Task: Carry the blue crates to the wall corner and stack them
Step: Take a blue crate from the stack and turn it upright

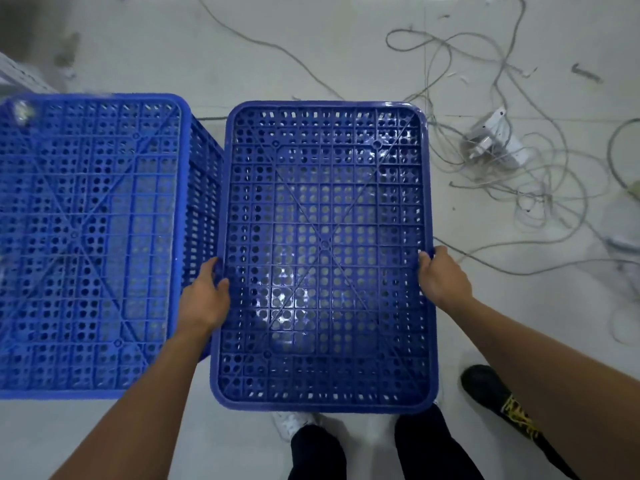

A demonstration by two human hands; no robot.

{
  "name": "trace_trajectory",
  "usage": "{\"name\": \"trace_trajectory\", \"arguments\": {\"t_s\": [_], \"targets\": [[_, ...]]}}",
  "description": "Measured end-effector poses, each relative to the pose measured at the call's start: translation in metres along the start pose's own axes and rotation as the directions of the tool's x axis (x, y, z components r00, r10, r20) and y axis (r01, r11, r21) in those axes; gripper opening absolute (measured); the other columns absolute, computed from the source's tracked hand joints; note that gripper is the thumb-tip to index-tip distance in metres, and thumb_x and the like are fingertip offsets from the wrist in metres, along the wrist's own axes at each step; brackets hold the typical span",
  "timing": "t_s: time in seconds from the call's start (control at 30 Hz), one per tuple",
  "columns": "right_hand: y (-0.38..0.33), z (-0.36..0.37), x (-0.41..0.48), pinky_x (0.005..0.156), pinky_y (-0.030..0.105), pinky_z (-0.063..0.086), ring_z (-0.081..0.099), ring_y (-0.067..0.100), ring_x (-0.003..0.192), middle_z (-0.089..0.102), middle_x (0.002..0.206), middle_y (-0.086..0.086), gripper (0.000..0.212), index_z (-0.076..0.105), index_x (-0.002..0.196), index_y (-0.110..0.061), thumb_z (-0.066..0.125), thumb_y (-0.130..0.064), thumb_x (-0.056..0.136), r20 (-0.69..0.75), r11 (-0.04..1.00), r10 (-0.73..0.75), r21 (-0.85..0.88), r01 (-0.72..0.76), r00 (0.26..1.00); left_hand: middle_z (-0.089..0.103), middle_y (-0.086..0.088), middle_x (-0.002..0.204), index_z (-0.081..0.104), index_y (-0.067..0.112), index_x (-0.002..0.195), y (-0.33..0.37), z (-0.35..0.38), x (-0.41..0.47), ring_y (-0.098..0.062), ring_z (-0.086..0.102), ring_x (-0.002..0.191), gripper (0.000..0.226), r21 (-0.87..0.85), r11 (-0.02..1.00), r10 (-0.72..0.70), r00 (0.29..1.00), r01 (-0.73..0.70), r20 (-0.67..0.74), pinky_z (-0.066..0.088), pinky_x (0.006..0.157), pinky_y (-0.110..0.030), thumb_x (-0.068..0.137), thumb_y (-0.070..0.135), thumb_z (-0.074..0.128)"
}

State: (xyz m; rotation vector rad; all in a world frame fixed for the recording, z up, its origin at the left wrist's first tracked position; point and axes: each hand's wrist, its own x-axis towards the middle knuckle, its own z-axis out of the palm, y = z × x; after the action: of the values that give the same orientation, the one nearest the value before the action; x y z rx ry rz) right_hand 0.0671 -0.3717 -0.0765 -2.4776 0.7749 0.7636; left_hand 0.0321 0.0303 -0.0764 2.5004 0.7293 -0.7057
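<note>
Head camera looked down on a dark blue crate (323,252), bottom up, gripped at both long edges: left hand (206,299) and right hand (441,277) curled round its rim. It sat just beside a lighter blue crate (86,244), above the pale floor (346,57) with loose cables (502,161).

The bare left forearm (149,393) and right forearm (540,362) reach forward from the lower corners of the view, angled slightly inward. The left hand (206,296) grips the left long edge of the blue crate (325,251), thumb on top and fingers curled at the rim. The right hand (443,277) clasps the opposite edge the same way. Below, two legs (317,452) in dark trousers stand apart
</note>
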Motion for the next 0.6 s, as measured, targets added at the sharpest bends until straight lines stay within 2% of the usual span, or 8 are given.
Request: {"name": "trace_trajectory", "arguments": {"t_s": [0.1,0.17,0.23,0.37,0.4,0.5,0.53,0.6], "targets": [[0.0,0.005,0.002,0.077,0.041,0.042,0.06,0.038,0.105,0.061,0.124,0.016,0.049,0.041,0.135,-0.009,0.026,-0.044,0.104,-0.025,1.0,0.011,-0.003,-0.011,1.0,0.05,-0.016,0.145,0.022,0.022,0.155,0.005,-0.001,0.009,-0.037,0.057,0.119,0.062,0.031,1.0,0.004,1.0,-0.004,0.023,0.053,0.09,-0.05,0.102,0.031,0.051],[0.001,0.006,0.002,0.074,0.04,0.04,0.06,0.039,0.104,0.062,0.122,0.017,0.047,0.04,0.134,-0.009,0.026,-0.042,0.105,-0.023,1.0,0.016,-0.022,-0.017,1.0,0.045,-0.017,0.149,0.021,0.021,0.156,0.008,0.0,0.014,-0.039,0.052,0.127,0.064,0.052,0.998,-0.026,0.999,0.024,0.045,0.049,0.1,-0.055,0.101,0.03,0.052],[0.002,0.006,0.004,0.074,0.04,0.039,0.059,0.041,0.104,0.062,0.12,0.019,0.045,0.04,0.134,-0.008,0.028,-0.04,0.105,-0.009,0.999,0.013,-0.041,-0.014,1.0,0.043,-0.019,0.149,0.021,0.019,0.156,0.009,0.0,0.017,-0.04,0.054,0.121,0.063,0.064,0.995,-0.078,0.995,0.074,0.069,0.05,0.097,-0.055,0.102,0.028,0.052],[0.005,0.0,0.006,0.072,0.039,0.038,0.059,0.041,0.103,0.061,0.119,0.021,0.042,0.039,0.132,-0.007,0.03,-0.038,0.105,0.008,0.998,0.002,-0.059,-0.002,1.0,0.063,-0.011,0.11,0.029,0.016,0.154,0.01,-0.002,0.022,-0.027,0.062,0.076,0.063,0.049,0.984,-0.179,0.973,0.174,0.144,0.051,0.057,-0.036,0.098,0.018,0.057],[0.006,0.0,0.006,0.072,0.038,0.037,0.059,0.041,0.103,0.061,0.119,0.022,0.042,0.039,0.132,-0.007,0.03,-0.038,0.105,0.012,0.998,0.006,-0.068,-0.005,1.0,0.063,-0.011,0.109,0.03,0.015,0.153,0.01,-0.002,0.02,-0.026,0.062,0.075,0.063,0.035,0.98,-0.201,0.965,0.198,0.168,0.05,0.053,-0.035,0.097,0.017,0.058],[0.01,-0.007,0.004,0.07,0.038,0.037,0.059,0.04,0.1,0.061,0.118,0.022,0.04,0.039,0.129,-0.006,0.031,-0.037,0.105,0.043,0.991,0.017,-0.135,-0.011,0.999,0.057,-0.02,0.131,0.032,0.012,0.149,0.008,0.0,0.009,-0.039,0.063,0.106,0.058,-0.003,0.974,-0.22,0.952,0.226,0.212,0.056,0.079,-0.046,0.096,0.014,0.057],[0.012,-0.011,0.003,0.07,0.038,0.037,0.059,0.038,0.096,0.061,0.117,0.022,0.039,0.039,0.128,-0.006,0.031,-0.037,0.105,0.057,0.987,0.016,-0.162,-0.007,0.998,0.056,-0.02,0.129,0.034,0.01,0.147,0.008,-0.001,0.004,-0.039,0.062,0.107,0.056,0.013,0.975,-0.217,0.952,0.22,0.215,0.055,0.078,-0.046,0.096,0.014,0.056],[0.015,-0.02,-0.001,0.07,0.039,0.039,0.059,0.037,0.094,0.062,0.116,0.022,0.041,0.04,0.127,-0.005,0.031,-0.039,0.105,0.082,0.98,-0.002,-0.197,0.018,0.997,0.058,-0.019,0.113,0.037,0.007,0.142,0.01,-0.005,-0.006,-0.034,0.062,0.087,0.05,0.043,0.977,-0.215,0.948,0.211,0.233,0.05,0.061,-0.041,0.096,0.013,0.054]]}}
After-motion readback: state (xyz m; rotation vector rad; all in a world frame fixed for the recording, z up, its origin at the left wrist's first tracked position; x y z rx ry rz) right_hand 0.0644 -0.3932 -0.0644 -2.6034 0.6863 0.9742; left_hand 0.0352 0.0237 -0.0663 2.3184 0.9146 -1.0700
